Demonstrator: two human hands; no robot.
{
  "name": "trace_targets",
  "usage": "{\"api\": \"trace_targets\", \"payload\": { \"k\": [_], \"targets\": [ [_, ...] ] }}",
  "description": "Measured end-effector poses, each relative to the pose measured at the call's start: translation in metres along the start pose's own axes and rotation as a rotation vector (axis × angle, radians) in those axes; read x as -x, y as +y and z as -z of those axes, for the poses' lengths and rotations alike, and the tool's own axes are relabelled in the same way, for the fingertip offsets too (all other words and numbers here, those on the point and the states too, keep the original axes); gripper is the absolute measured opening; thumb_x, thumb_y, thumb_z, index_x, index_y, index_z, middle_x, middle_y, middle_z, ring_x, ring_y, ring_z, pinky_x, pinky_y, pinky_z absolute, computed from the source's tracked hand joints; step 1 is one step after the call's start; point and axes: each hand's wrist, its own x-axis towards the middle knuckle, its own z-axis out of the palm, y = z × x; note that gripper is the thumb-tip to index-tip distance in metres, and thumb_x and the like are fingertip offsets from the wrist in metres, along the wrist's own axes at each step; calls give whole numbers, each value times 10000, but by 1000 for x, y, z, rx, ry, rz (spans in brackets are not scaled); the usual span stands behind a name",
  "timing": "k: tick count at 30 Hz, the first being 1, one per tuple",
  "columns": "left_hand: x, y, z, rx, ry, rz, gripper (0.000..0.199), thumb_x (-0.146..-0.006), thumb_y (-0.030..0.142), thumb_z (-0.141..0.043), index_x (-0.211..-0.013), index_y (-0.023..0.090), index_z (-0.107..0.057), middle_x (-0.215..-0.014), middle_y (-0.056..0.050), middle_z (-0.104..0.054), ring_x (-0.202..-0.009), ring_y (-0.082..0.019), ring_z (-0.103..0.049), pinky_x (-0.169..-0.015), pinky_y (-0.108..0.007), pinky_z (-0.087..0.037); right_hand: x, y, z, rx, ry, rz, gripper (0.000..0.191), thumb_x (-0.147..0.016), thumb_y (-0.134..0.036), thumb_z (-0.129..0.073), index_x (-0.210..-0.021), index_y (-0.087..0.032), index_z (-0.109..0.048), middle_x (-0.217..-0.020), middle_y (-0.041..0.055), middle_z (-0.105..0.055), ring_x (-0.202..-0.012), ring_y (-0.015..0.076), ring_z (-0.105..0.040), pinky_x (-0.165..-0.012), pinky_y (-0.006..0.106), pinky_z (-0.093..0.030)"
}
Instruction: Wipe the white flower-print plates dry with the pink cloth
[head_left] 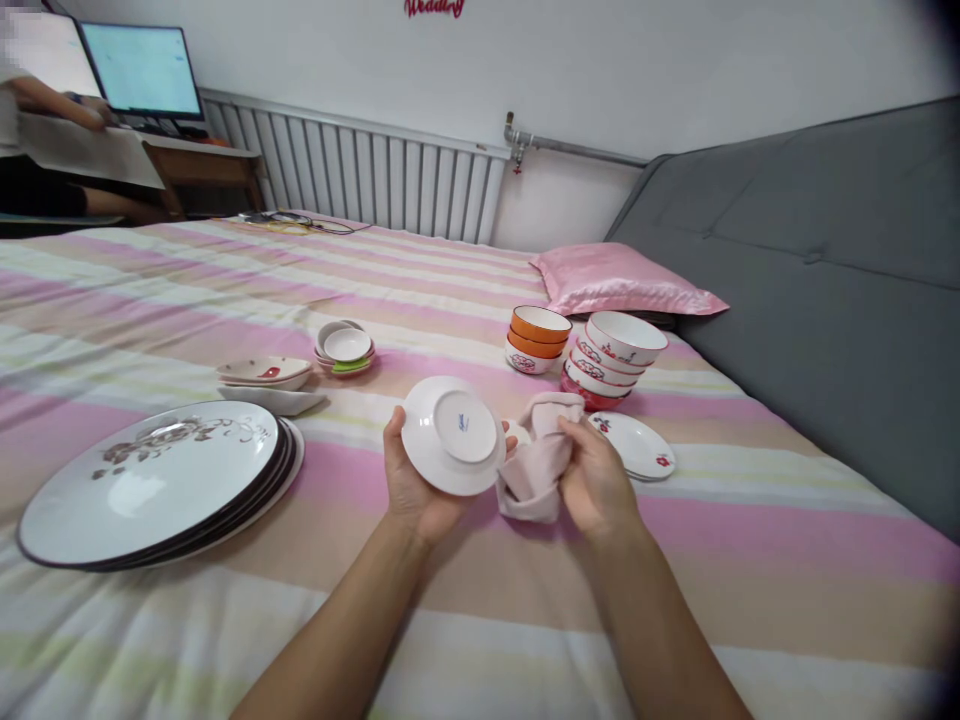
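A small white plate (452, 437) is tilted with its underside and blue maker's mark facing me. My left hand (420, 495) holds it by the lower left, thumb at the edge and fingertips showing at its right side. Close by on the right, my right hand (598, 475) grips a pale pink cloth (536, 460), which hangs beside the plate's right edge. Behind that hand, white oval plates (634, 445) with red flowers lie on the striped bed. Part of another small white dish shows between the plate and the cloth.
Large dark-rimmed plates (157, 480) are stacked at left, near boat-shaped dishes (266, 372) and small bowls (347, 346). Orange bowls (538, 333) and patterned bowls (619, 345) stand ahead right, before a pink pillow (619, 278). A person (60, 110) sits by the monitors.
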Motion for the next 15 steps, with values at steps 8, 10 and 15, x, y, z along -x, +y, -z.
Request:
{"api": "trace_targets", "payload": {
  "k": [8, 10, 15],
  "targets": [
    [-1, -9, -5, 8, 163, -55, 463, -737, 486, -541, -1047, 149, -613, -922, -93, -681, -818, -232, -640, -781, -354, -497, 37, 25, -30, 606, -344, 305, 344, -852, -266, -488, -1192, -230, -514, -1230, 54, -568, -1150, 180, -517, -1000, 352, -394],
    [-2, -8, -3, 35, 169, -73, 412, -725, 487, -554, -924, 137, -646, -830, -80, -690, -761, -213, -646, -766, -333, -509, 46, 27, -34, 780, -464, 394, 360, -885, -240, -434, -1239, -250, -499, -1277, 38, -539, -1205, 181, -471, -1042, 368, -352],
    [0, 0, 6, 89, 177, 8, 397, -697, 543, -570, -648, 151, -613, -612, -53, -661, -618, -179, -651, -698, -287, -540, 56, 30, -37, 1089, -769, 622, 479, -897, -148, -351, -1360, -272, -362, -1405, -19, -396, -1338, 158, -275, -1129, 407, -203]
  ]
}}
